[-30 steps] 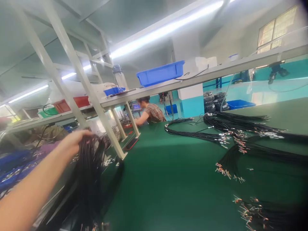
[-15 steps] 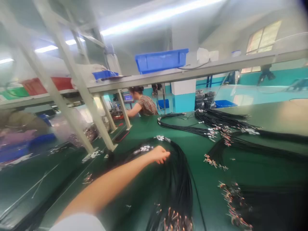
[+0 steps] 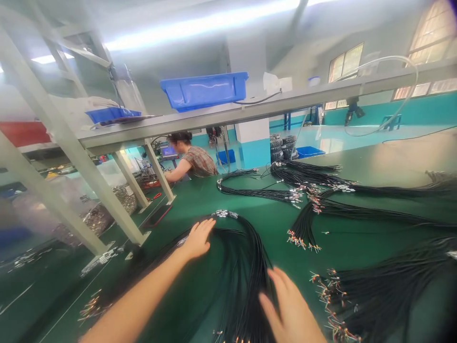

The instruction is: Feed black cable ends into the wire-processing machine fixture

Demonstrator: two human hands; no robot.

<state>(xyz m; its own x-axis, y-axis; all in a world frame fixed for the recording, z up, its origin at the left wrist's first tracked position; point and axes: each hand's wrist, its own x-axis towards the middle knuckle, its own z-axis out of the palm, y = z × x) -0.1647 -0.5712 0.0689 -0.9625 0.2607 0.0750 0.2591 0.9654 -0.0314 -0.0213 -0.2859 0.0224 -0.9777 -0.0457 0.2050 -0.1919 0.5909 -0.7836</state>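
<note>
Black cables (image 3: 254, 247) lay arched on the green table (image 3: 273, 224); we held our left hand (image 3: 197, 242) over their bend, fingers outstretched, our right hand (image 3: 287, 302) alongside, thumb spread.

Head-worn camera, one, sole view: looks forward and down across the green worktable (image 3: 193, 197), set near the wearer's left hand (image 3: 197, 241) and right hand (image 3: 290, 302), tilted so the shelf (image 3: 200, 120) rises rightward, windows (image 3: 345, 64) farthest off.
</note>
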